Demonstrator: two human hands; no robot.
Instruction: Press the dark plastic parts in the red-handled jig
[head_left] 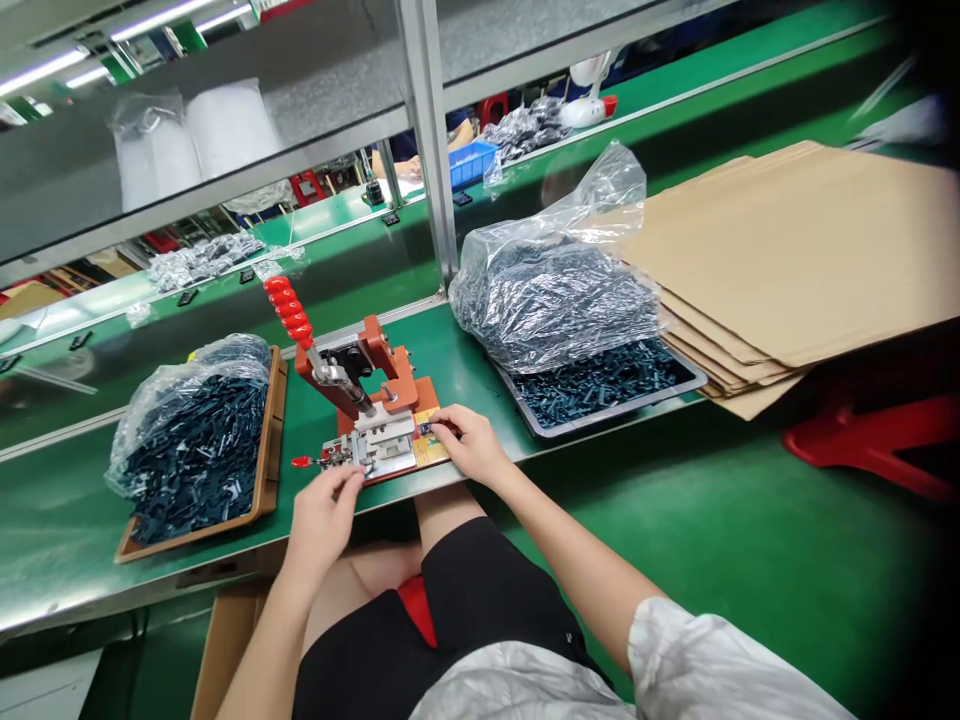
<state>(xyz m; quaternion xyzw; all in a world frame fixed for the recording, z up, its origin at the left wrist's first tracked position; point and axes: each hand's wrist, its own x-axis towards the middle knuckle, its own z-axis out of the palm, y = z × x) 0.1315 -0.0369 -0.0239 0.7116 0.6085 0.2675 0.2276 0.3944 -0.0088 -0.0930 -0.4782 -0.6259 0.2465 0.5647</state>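
Observation:
A hand-operated toggle press (397, 385) with a brown-orange frame and a raised red grip (289, 312) stands at the bench edge before me. On its base is a metal fixture (386, 445) with a yellow plate (429, 450) at its right end. My right hand (474, 445) is closed at that plate, thumb and finger on a small dark part (426, 427). At the fixture's front left corner, my left hand (322, 515) has its thumb and forefinger together. Anything between them is too small to name. A small red-tipped lever (301, 462) sticks out just beyond this hand.
On the left, a brown tray (271, 440) holds a bag of dark plastic pieces (199, 455). To the right lie a black tray (600, 418) of similar pieces, a filled clear bag (555, 300) and stacked cardboard sheets (810, 250). A metal post (431, 150) rises behind the press.

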